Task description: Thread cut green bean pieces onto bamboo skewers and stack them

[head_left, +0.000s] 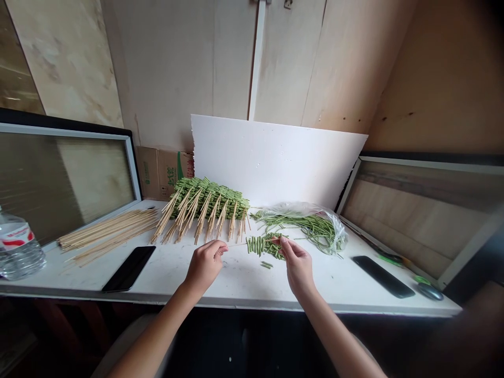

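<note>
My left hand (205,262) pinches the bare end of a thin bamboo skewer (237,243) held level above the white table (236,283). Several short green bean pieces (255,244) are threaded side by side on the skewer. My right hand (296,262) is closed at the skewer's other end, fingertips pressed on a bean piece by the tip. A small heap of cut bean pieces (273,251) lies just below the skewer, with two loose pieces (266,264) nearer me.
Finished bean skewers (205,207) are stacked at the back. Bare skewers (106,233) lie at left beside a black phone (129,269) and a water bottle (18,247). A plastic bag of long beans (315,226) sits at right, then another phone (382,276).
</note>
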Demonstrator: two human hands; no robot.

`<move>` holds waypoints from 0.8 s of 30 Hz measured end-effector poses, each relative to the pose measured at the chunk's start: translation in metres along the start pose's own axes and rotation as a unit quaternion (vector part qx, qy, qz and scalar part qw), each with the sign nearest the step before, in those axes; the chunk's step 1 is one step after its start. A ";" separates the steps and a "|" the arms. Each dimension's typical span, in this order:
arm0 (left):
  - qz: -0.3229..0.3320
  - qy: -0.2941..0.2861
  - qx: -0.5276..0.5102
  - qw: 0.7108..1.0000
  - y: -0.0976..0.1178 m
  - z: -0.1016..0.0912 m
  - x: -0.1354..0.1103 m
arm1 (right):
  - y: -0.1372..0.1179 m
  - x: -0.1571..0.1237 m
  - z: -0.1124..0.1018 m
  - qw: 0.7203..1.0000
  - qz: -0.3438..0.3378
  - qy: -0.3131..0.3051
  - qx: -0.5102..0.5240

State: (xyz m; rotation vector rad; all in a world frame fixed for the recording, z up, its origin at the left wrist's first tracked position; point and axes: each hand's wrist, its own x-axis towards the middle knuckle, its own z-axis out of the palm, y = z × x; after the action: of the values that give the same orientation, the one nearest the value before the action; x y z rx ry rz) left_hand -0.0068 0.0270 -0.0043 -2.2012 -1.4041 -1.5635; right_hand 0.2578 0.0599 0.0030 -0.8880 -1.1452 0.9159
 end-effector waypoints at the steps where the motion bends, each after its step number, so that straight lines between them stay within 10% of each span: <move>1: 0.001 0.000 0.000 1.000 0.000 0.001 0.000 | -0.001 -0.001 0.001 1.000 -0.001 0.002 0.002; 24: -0.001 0.004 -0.009 1.000 0.009 -0.004 0.004 | -0.002 -0.008 0.011 0.999 0.012 -0.041 -0.029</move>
State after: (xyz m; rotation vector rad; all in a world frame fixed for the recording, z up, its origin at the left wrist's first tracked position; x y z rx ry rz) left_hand -0.0026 0.0222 0.0038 -2.2025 -1.3963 -1.5889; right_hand 0.2455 0.0532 0.0038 -0.9200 -1.2388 0.9496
